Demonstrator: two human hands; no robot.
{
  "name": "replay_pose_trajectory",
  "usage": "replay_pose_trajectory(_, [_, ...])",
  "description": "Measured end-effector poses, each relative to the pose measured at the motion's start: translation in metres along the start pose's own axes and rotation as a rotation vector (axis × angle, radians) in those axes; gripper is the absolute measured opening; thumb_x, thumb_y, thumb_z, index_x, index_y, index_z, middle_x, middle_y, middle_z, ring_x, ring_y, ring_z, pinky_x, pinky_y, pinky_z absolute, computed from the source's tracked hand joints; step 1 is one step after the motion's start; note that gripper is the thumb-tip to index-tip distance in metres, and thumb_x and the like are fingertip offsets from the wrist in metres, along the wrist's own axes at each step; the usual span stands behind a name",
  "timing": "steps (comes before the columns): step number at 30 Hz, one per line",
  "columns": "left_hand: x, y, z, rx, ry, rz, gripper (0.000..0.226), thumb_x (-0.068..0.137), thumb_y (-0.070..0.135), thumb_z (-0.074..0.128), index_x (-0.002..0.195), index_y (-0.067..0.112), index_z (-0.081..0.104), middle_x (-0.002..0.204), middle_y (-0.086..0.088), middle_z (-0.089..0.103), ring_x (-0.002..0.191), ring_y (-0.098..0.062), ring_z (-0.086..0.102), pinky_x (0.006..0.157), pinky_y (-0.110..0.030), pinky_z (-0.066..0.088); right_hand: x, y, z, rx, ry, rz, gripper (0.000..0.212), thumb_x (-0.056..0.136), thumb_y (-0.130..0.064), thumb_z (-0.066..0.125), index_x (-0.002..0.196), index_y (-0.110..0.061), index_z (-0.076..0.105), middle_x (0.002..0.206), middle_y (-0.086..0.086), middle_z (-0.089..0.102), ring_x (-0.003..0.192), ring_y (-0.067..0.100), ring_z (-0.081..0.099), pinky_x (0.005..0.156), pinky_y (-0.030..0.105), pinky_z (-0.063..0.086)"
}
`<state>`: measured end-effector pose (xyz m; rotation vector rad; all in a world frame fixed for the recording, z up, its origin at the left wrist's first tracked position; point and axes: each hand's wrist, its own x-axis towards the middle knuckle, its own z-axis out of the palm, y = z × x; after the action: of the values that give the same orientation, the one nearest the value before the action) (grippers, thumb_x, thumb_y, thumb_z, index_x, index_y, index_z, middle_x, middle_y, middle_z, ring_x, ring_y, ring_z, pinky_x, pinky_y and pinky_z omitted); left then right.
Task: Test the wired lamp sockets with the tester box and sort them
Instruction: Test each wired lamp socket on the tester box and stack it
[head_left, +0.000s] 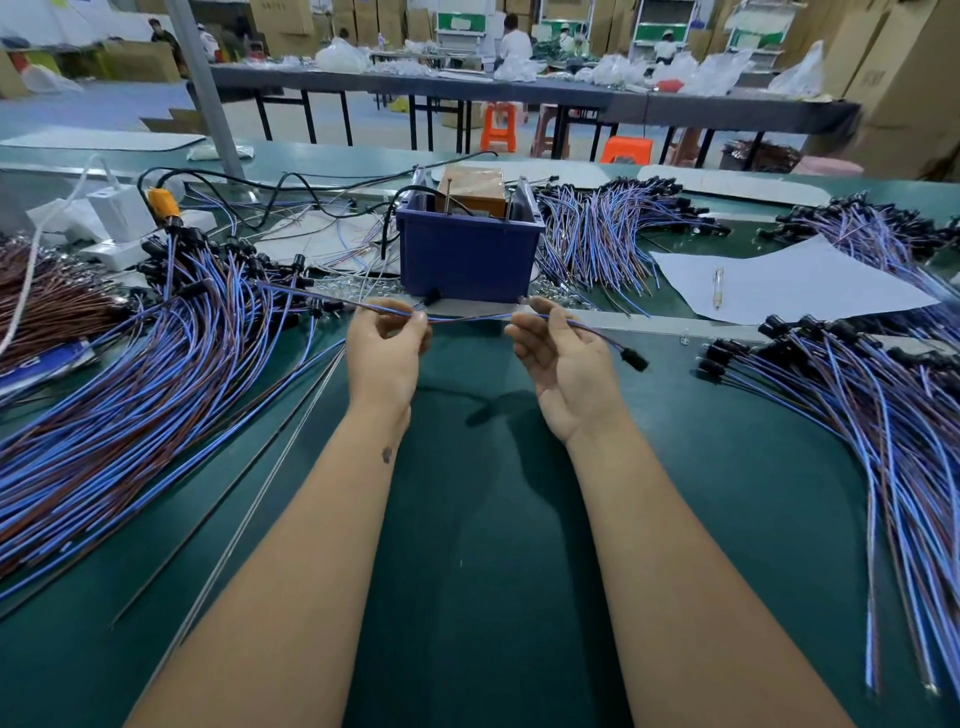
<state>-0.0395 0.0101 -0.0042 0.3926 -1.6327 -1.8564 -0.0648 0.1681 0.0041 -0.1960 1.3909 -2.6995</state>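
Note:
A blue plastic tester box (467, 254) with a brown block inside stands at the middle of the green table. Just in front of it my left hand (385, 353) pinches a thin blue and brown wire pair (467, 318). My right hand (563, 364) pinches the same wire further right. The wire stretches between both hands. Its black lamp socket (635, 358) hangs off to the right of my right hand. The wire's other end runs out to the left past my left hand.
Big heaps of wired sockets lie at the left (130, 374), at the right (872, 405) and behind the box (613, 234). A white sheet (779, 280) with a pen (718, 287) lies right of the box. Thin rods (270, 467) lie by my left forearm.

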Motion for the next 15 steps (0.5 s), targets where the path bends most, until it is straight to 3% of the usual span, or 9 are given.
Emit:
replay_pose_trajectory(4, [-0.016, 0.002, 0.002, 0.425, -0.241, 0.281, 0.035, 0.078, -0.004, 0.064, 0.066, 0.029, 0.061, 0.067, 0.003, 0.063, 0.066, -0.013, 0.058, 0.068, -0.028, 0.046, 0.002, -0.001, -0.005, -0.134, 0.221, -0.101, 0.026, 0.105, -0.019, 0.042, 0.093, -0.018, 0.065, 0.058, -0.010, 0.056, 0.052, 0.004, 0.052, 0.057, 0.018, 0.047])
replay_pose_trajectory(7, [-0.037, 0.005, 0.009, 0.626, -0.446, 0.510, 0.030, 0.074, -0.011, 0.061, 0.068, 0.016, 0.071, 0.075, -0.002, 0.063, 0.070, -0.017, 0.059, 0.068, -0.030, 0.048, 0.002, 0.003, -0.006, -0.436, 0.386, -0.149, 0.027, 0.104, -0.021, 0.044, 0.092, -0.017, 0.068, 0.072, 0.001, 0.052, 0.048, 0.002, 0.049, 0.060, 0.024, 0.049])
replay_pose_trajectory(9, [-0.049, 0.010, 0.010, 0.715, -0.589, 0.648, 0.023, 0.076, -0.010, 0.058, 0.076, 0.007, 0.074, 0.080, -0.009, 0.061, 0.070, -0.027, 0.058, 0.065, -0.038, 0.049, 0.000, 0.001, -0.004, -0.642, 0.397, -0.140, 0.030, 0.104, -0.022, 0.042, 0.095, -0.013, 0.068, 0.091, 0.012, 0.060, 0.063, 0.016, 0.061, 0.072, 0.036, 0.054])
replay_pose_trajectory(11, [-0.060, 0.013, 0.011, 0.820, -0.696, 0.776, 0.022, 0.078, -0.003, 0.054, 0.080, 0.005, 0.075, 0.081, -0.013, 0.059, 0.069, -0.032, 0.058, 0.060, -0.040, 0.049, -0.004, -0.008, -0.007, -0.878, 0.373, -0.153, 0.032, 0.103, -0.022, 0.040, 0.099, -0.008, 0.068, 0.103, 0.016, 0.067, 0.089, 0.033, 0.063, 0.086, 0.046, 0.049])
replay_pose_trajectory(12, [-0.067, 0.014, 0.015, 0.849, -0.741, 0.797, 0.021, 0.079, 0.000, 0.055, 0.082, 0.007, 0.075, 0.082, -0.010, 0.059, 0.071, -0.032, 0.058, 0.060, -0.039, 0.048, -0.006, -0.016, -0.013, -0.977, 0.367, -0.176, 0.032, 0.103, -0.022, 0.040, 0.098, -0.007, 0.067, 0.103, 0.017, 0.069, 0.094, 0.035, 0.062, 0.085, 0.044, 0.047])
replay_pose_trajectory(15, [-0.086, 0.017, 0.033, 0.900, -0.792, 0.699, 0.010, 0.085, 0.009, 0.062, 0.085, 0.015, 0.070, 0.078, 0.021, 0.058, 0.082, -0.028, 0.057, 0.068, -0.036, 0.048, -0.011, -0.051, -0.045, -1.209, 0.388, -0.201, 0.030, 0.102, -0.021, 0.037, 0.096, -0.005, 0.062, 0.099, 0.019, 0.067, 0.096, 0.036, 0.059, 0.073, 0.037, 0.038])
